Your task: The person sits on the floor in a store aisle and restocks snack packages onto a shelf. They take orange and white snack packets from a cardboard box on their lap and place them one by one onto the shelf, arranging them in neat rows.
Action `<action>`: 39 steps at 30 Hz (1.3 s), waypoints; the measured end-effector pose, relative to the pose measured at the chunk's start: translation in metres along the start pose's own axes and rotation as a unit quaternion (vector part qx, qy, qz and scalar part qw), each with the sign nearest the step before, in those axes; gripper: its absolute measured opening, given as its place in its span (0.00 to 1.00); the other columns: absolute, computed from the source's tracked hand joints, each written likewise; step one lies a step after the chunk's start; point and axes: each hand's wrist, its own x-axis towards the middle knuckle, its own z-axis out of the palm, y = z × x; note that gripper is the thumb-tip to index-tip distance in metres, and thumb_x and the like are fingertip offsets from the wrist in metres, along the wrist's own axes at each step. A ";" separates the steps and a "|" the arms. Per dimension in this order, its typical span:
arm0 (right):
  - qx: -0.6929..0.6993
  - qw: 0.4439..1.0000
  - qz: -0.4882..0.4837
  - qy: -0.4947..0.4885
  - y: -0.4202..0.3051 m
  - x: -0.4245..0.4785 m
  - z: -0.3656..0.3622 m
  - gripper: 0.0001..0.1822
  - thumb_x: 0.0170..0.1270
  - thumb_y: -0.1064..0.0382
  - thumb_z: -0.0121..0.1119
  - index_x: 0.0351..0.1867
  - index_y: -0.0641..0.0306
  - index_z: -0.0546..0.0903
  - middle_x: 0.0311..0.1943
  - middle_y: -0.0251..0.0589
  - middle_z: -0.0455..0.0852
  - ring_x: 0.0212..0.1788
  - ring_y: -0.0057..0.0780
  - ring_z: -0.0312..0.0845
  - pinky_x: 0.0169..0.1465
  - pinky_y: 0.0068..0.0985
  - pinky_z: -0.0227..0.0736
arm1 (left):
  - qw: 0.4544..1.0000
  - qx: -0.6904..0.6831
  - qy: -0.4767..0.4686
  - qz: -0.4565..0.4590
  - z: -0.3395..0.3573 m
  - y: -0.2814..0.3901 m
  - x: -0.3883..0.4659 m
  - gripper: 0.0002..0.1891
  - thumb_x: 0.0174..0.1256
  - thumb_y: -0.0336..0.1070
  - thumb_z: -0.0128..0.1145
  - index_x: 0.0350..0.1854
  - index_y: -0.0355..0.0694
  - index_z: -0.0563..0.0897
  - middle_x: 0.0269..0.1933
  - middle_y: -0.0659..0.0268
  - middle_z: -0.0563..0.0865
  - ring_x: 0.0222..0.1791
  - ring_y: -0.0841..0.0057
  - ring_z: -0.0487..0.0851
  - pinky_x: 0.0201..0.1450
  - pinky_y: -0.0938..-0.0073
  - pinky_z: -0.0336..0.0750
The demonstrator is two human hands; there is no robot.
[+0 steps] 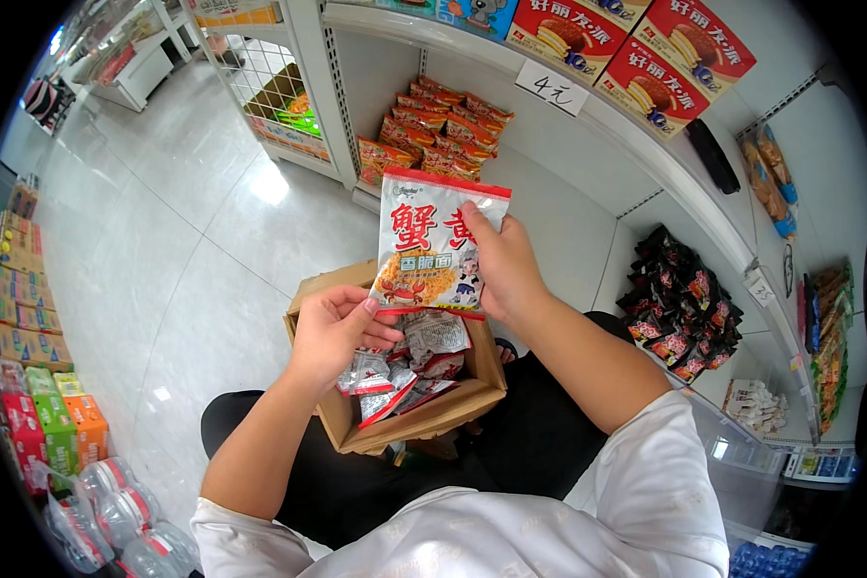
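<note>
Both hands hold a white and red snack noodle packet (423, 253), its printed front facing up. My right hand (509, 267) grips its right side, thumb on the front. At the lower left corner, my left hand (339, 332) pinches the packet between thumb and fingers. Below it, an open cardboard box (433, 430) sits between my knees. Several similar silver and red packets (404, 383) lie jumbled inside, partly covered by my left hand and the held packet.
Orange-red snack packets (441, 130) stand in rows on the bottom shelf ahead. To the right lies a heap of black packets (683, 303). A curved shelf edge (665, 159) with price cards overhangs it, carrying red pie boxes (650, 87). Bottled drinks (126, 506) and cartons stand at left.
</note>
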 end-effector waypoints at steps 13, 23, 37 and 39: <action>0.114 0.993 0.030 0.000 -0.015 -0.004 -0.001 0.15 0.80 0.61 0.61 0.58 0.69 0.79 0.53 0.48 0.90 0.51 0.37 0.92 0.56 0.41 0.89 | 0.996 -0.038 0.018 0.074 0.006 -0.002 0.000 0.06 0.81 0.28 0.57 0.50 0.30 0.80 0.40 0.50 0.92 0.35 0.61 0.95 0.36 0.63 0.92; -0.113 0.985 -0.007 -0.128 0.021 -0.022 0.002 0.13 0.80 0.58 0.64 0.47 0.69 0.88 0.40 0.39 0.94 0.36 0.19 0.88 0.40 0.23 0.82 | 0.992 -0.074 -0.031 0.100 0.003 -0.014 -0.002 0.27 0.76 0.35 0.67 0.71 0.31 0.73 0.63 0.56 0.86 0.67 0.68 0.82 0.73 0.60 0.74; -0.282 0.924 0.070 -0.249 0.018 -0.028 0.006 0.18 0.75 0.58 0.69 0.55 0.74 0.87 0.47 0.42 0.93 0.47 0.21 0.88 0.47 0.26 0.84 | 0.933 -0.326 0.070 0.136 -0.028 0.010 0.000 0.12 0.82 0.39 0.61 0.55 0.35 0.83 0.55 0.55 0.91 0.53 0.66 0.92 0.58 0.56 0.87; -0.303 0.912 0.095 -0.261 0.012 -0.031 0.009 0.18 0.77 0.60 0.66 0.57 0.74 0.86 0.49 0.43 0.93 0.49 0.24 0.89 0.50 0.26 0.86 | 0.929 -0.331 0.098 0.130 -0.034 0.013 0.000 0.12 0.83 0.40 0.60 0.57 0.36 0.82 0.56 0.55 0.91 0.55 0.64 0.91 0.60 0.54 0.86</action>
